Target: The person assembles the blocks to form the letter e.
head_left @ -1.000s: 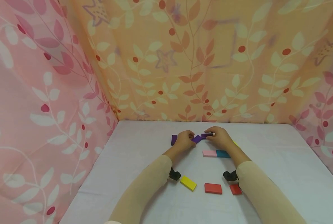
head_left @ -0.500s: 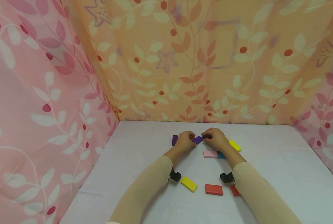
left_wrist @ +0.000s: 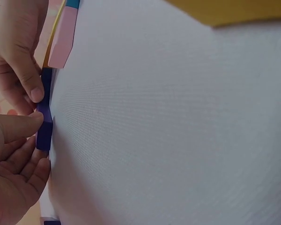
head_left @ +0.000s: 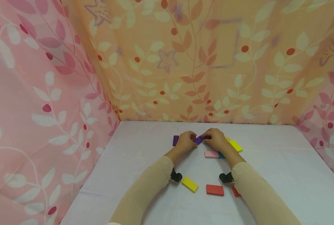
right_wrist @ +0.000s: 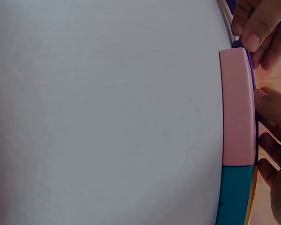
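Observation:
My left hand (head_left: 186, 140) pinches a purple block (head_left: 198, 140) that lies at a slant near the back of the table. My right hand (head_left: 215, 138) holds a darker purple block (head_left: 208, 137), mostly covered by its fingers. Its left end meets or nearly meets the slanted block. Seen from the left wrist, the thumbs of the left hand (left_wrist: 11, 159) and the right hand (left_wrist: 21, 56) press on the two purple blocks (left_wrist: 44, 133). Another purple block (head_left: 176, 140) lies left of the left hand, partly covered by it.
In front of the right hand, a pink block (head_left: 211, 154) adjoins a teal block (head_left: 221, 155). A yellow block (head_left: 235, 146) lies behind the right forearm. Nearer are a yellow block (head_left: 190, 184), a red block (head_left: 215, 190) and another red block (head_left: 236, 191) partly under the sleeve.
My right hand has moved slightly left with the darker purple block, toward the slanted one. Yellow blocks behind the right forearm now show more. The left hand stays almost still.

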The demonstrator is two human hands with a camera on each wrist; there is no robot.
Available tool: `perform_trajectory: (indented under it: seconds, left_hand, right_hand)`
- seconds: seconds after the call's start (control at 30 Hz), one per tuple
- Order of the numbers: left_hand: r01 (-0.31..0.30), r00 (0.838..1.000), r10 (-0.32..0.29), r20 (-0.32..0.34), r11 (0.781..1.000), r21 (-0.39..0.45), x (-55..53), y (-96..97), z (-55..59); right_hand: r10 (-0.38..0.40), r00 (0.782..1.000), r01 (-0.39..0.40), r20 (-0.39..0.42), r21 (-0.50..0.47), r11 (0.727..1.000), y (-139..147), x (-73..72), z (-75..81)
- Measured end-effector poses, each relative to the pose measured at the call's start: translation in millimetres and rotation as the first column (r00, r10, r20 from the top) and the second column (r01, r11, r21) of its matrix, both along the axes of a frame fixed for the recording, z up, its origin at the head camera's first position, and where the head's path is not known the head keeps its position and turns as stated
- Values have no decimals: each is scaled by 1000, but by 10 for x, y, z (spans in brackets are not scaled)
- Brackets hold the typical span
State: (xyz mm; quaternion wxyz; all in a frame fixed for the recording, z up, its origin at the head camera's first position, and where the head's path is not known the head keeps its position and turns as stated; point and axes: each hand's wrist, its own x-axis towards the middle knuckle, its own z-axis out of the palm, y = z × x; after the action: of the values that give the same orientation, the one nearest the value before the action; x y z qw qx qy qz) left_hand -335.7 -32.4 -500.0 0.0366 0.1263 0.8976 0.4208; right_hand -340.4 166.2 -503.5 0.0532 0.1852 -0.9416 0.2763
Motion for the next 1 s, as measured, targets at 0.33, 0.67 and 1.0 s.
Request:
perform_trajectory:
  seconds: [0.33, 0.67, 1.0]
  left_hand:
    - [4, 1000, -4, 8, 1000, 0, 77, -46, 12]
    - [15, 999, -15, -39, 1000, -3, 133, -230, 189]
    - [8, 997, -9, -81, 1000, -6, 160, -632, 282]
  right_hand:
    - [-25, 1000, 25, 18, -4, 1000, 4, 8, -50]
    - [-46, 999, 46, 27, -4, 999, -9, 2, -60]
    - [-24, 999, 24, -34, -18, 1000, 2, 0, -91]
